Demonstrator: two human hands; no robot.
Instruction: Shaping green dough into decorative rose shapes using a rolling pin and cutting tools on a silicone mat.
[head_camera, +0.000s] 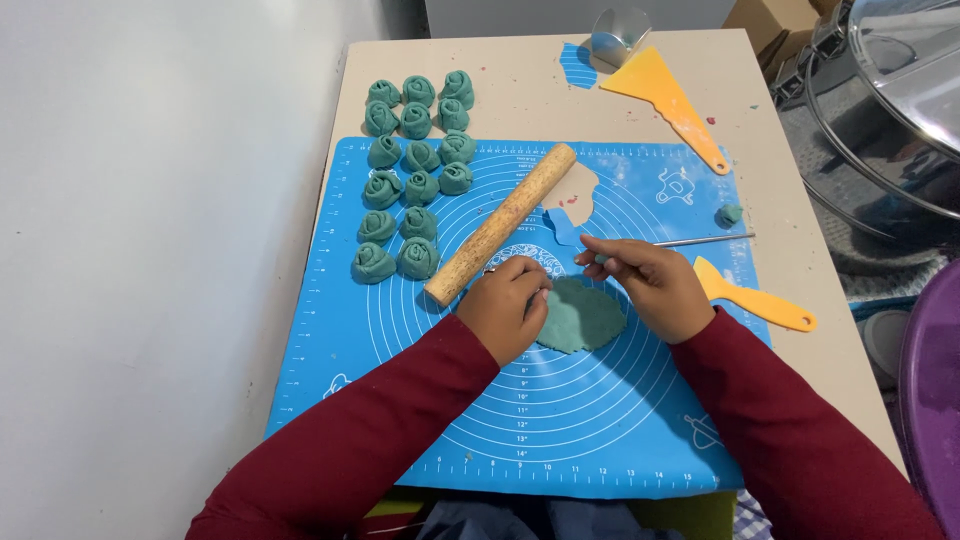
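A flat round of green dough (583, 316) lies in the middle of the blue silicone mat (520, 420). My left hand (505, 305) rests curled on its left edge. My right hand (650, 285) sits at the dough's upper right edge and grips a thin metal stick (705, 241) that points right. A wooden rolling pin (502, 222) lies slanted just above my left hand. Several green dough roses (412, 180) stand in rows at the mat's upper left and on the table behind it.
A yellow scraper (757, 299) lies right of my right hand, another (670, 100) at the back. A small dough lump (730, 213) sits near the mat's right edge. A metal cup (618, 38) stands at the back. Steel pots (890, 130) fill the right side.
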